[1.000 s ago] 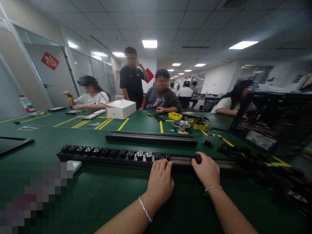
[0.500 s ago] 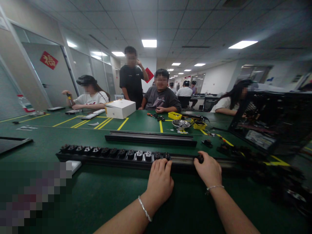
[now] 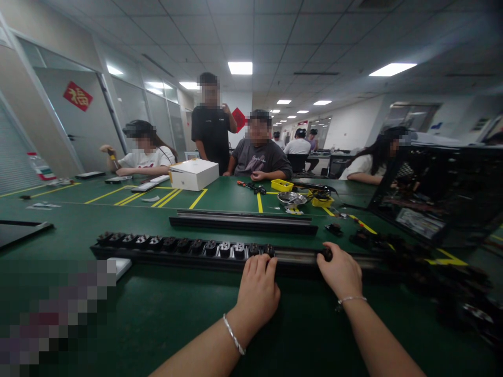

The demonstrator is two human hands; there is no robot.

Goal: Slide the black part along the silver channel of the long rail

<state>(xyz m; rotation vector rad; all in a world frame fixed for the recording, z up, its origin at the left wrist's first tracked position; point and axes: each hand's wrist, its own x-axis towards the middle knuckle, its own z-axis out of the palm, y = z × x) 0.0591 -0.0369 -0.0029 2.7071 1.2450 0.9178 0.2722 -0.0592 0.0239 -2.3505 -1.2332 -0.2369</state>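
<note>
While the left hand (image 3: 257, 290) lies palm down with its fingers draped over the near edge of the long black power strip rail (image 3: 188, 250), just right of the last fitted socket, the right hand (image 3: 341, 272) is curled around a small black socket module (image 3: 327, 255) seated in the open channel of the same rail. There is only 1 view, from the head camera. Compared with 1 second ago, the right hand and its module have slid a little to the right along the channel, away from the filled row, while the left hand has hardly shifted; the gap of bare channel between the 2 hands is now wider. That reads as the module being moved or adjusted in the track, with the left hand steadying the rail. How firmly the right fingers pinch the module I cannot tell, since the hand covers it.

The rail lies crosswise on a green bench (image 3: 165, 314) marked with yellow tape lines. Behind it lies a second empty black rail (image 3: 243, 222); farther back stand a white cardboard box (image 3: 194, 174), a yellow plastic tray (image 3: 282, 185) and a round metal bowl (image 3: 291, 199). A black open computer chassis (image 3: 440, 193) stands at the right. Other people sit or stand at the far side, under ceiling light panels.
</note>
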